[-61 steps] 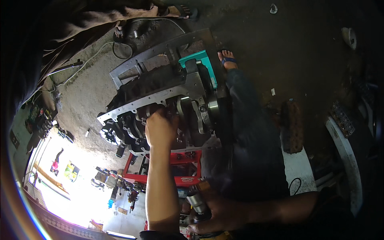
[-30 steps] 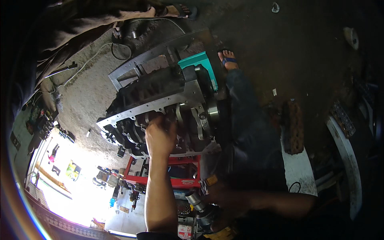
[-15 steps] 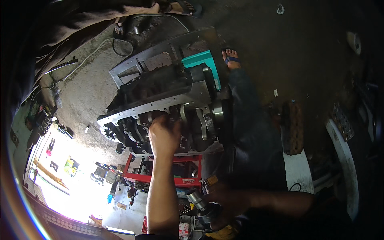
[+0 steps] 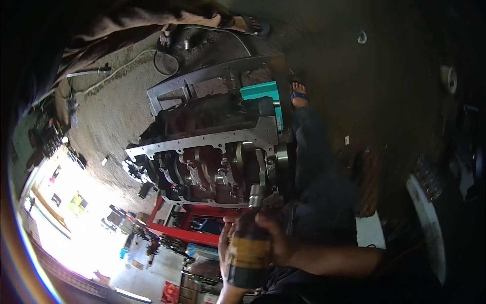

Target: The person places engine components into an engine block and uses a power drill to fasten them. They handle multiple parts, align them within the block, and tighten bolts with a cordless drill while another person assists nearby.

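Observation:
A cordless impact wrench (image 4: 249, 252), black and yellow, is in front of me with a long silver socket (image 4: 256, 196) on its nose. My right hand (image 4: 280, 242) is closed round it from the right. Along its left side lies my left hand (image 4: 225, 245), seemingly gripping the body, though its fingers are partly hidden. The socket points at the near right edge of an engine block (image 4: 202, 140); whether it touches a bolt I cannot tell. Inside the block's open side shows a crankshaft (image 4: 247, 153) with bearing caps (image 4: 225, 175).
The block rests by a grey metal frame (image 4: 167, 87) and a teal bracket (image 4: 266, 90). A red frame (image 4: 187, 235) with tools is on the near side. Another person's feet (image 4: 248, 24) and a looped cable (image 4: 164, 63) are at the far side. A foot (image 4: 299, 95) stands right of the block.
My left hand has left the inside of the block and come back to the wrench. My right hand has raised the wrench, and its socket now points toward the block.

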